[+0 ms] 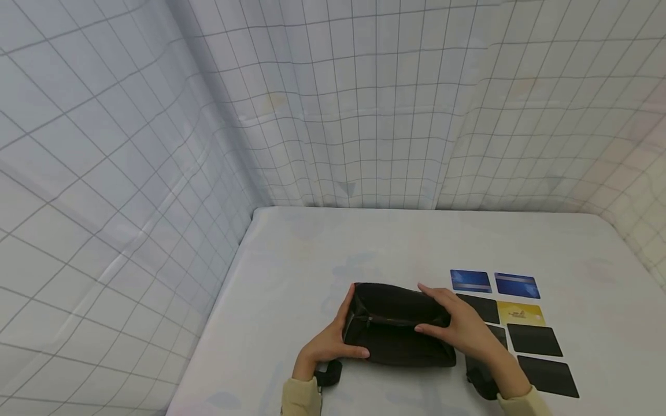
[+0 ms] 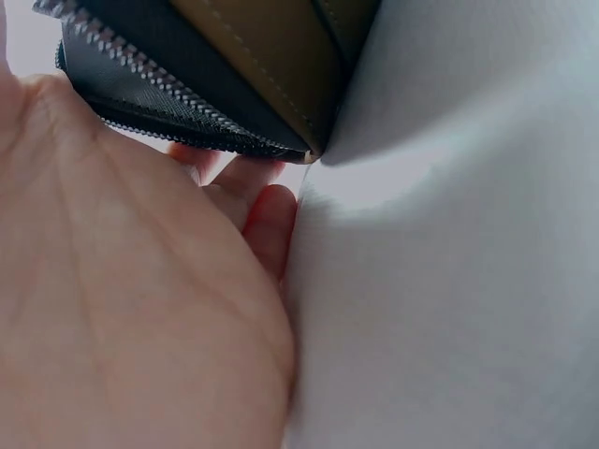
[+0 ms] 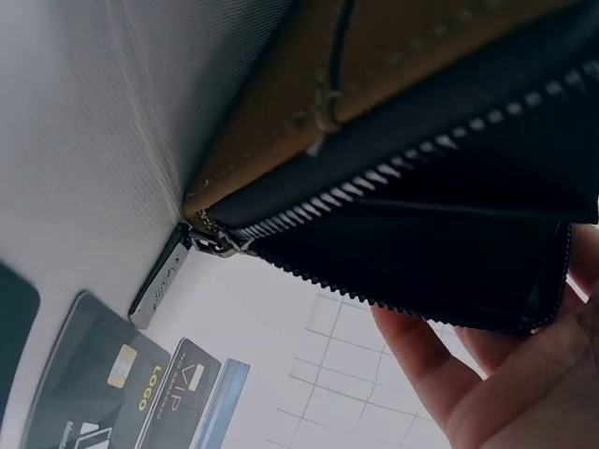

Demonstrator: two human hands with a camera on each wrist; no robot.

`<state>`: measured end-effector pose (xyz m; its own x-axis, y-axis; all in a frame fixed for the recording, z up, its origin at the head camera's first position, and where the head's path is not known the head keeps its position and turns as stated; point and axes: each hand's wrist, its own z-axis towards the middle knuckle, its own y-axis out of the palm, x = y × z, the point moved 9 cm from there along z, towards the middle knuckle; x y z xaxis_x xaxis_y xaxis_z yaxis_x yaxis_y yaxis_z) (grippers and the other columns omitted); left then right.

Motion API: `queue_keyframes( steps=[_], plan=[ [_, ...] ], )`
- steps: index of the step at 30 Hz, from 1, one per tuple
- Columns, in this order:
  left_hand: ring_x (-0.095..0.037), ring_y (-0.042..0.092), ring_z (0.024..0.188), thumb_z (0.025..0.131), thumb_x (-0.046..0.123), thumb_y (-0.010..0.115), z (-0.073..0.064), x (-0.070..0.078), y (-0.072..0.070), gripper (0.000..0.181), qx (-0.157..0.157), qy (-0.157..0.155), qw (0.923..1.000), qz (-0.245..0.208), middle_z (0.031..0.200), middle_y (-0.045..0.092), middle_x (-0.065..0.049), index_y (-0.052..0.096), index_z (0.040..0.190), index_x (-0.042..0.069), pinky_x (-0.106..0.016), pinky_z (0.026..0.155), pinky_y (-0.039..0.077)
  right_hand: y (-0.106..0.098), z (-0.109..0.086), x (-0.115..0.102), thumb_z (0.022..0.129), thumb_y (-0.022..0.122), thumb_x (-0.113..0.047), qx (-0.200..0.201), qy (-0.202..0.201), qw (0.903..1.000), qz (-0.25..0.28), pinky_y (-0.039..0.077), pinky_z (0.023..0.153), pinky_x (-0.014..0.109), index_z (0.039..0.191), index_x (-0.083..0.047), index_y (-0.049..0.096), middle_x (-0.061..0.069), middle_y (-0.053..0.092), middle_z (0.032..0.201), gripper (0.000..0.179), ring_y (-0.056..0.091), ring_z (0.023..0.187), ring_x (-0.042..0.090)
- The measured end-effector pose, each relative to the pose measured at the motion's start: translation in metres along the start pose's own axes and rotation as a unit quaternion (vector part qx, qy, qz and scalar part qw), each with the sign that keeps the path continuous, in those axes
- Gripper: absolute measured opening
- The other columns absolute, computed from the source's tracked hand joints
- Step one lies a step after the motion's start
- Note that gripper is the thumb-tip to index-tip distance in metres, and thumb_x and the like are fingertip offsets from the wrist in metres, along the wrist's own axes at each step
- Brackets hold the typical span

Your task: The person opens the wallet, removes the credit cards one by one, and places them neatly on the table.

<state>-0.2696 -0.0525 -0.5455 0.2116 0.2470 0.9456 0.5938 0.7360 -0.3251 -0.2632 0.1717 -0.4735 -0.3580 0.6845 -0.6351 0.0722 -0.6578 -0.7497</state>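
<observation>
A dark zip-around wallet (image 1: 408,348) stands spread open on the white table, its inside facing up. My left hand (image 1: 329,345) grips its left end, thumb on the near side and fingers along the far edge. At the right end my right hand (image 1: 463,325) holds the wallet, thumb at the inner divider and fingers at the far cover. Brown outer panels and an unzipped metal zipper (image 2: 150,65) show in the left wrist view. A zipper pull (image 3: 161,281) hangs from one corner in the right wrist view. The wallet's inner pockets are too dark to read.
Several cards lie in rows right of the wallet: two blue cards (image 1: 470,281) at the back, a yellow card (image 1: 520,314), and dark cards (image 1: 535,340). My right forearm covers part of them. Gridded white curtains (image 1: 354,115) surround the table (image 1: 291,248).
</observation>
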Motion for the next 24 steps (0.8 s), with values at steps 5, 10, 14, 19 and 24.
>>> queue_keyframes(
  steps=[5,10,14,19,24],
  plan=[
    [-0.019,-0.009,0.141,0.08,0.039,0.071,-0.001,0.001,-0.001,0.107,0.003,-0.003,1.0,0.001,0.152,-0.017,0.018,-0.014,0.145,0.041,-0.061,0.107,0.016,-0.002,0.002,0.001,0.077,0.065,-0.055,0.022,-0.001,0.9997,-0.006,0.047,0.088,0.048,0.135,-0.03,0.048,-0.003,0.056,0.128,0.066,0.055,0.114,0.021],
    [-0.022,-0.002,0.142,0.085,0.039,0.066,0.0,0.0,-0.004,0.098,0.023,0.004,0.9997,0.008,0.154,-0.012,0.015,-0.009,0.147,0.039,-0.062,0.106,0.017,-0.003,0.005,0.002,0.078,0.065,-0.054,0.041,0.016,0.999,0.0,0.048,0.087,0.046,0.128,-0.028,0.057,-0.004,0.06,0.123,0.057,0.057,0.112,0.02],
    [-0.028,0.007,0.142,0.09,0.032,0.061,-0.001,0.002,-0.008,0.088,0.043,0.004,0.999,0.013,0.155,-0.006,0.009,-0.004,0.148,0.037,-0.06,0.106,0.019,-0.003,0.008,0.004,0.079,0.064,-0.055,0.041,0.038,0.9984,0.007,0.048,0.087,0.047,0.122,-0.027,0.062,-0.002,0.063,0.12,0.051,0.057,0.112,0.023],
    [-0.033,0.02,0.138,0.093,0.019,0.057,-0.004,0.02,-0.011,0.079,0.048,0.014,0.9987,-0.009,0.155,0.008,-0.006,0.002,0.15,0.028,-0.056,0.106,0.024,0.0,0.014,0.01,0.08,0.063,-0.055,0.024,0.072,0.9969,0.022,0.048,0.087,0.049,0.113,-0.029,0.067,0.0,0.064,0.116,0.042,0.058,0.11,0.025],
    [-0.034,0.027,0.134,0.094,0.016,0.054,-0.006,0.04,-0.015,0.072,0.052,0.034,0.9978,-0.02,0.151,0.018,-0.013,0.009,0.15,0.019,-0.055,0.104,0.028,0.002,0.018,0.016,0.081,0.062,-0.054,0.009,0.102,0.9945,0.023,0.048,0.085,0.047,0.107,-0.029,0.069,0.0,0.066,0.114,0.037,0.06,0.107,0.024]
  ],
)
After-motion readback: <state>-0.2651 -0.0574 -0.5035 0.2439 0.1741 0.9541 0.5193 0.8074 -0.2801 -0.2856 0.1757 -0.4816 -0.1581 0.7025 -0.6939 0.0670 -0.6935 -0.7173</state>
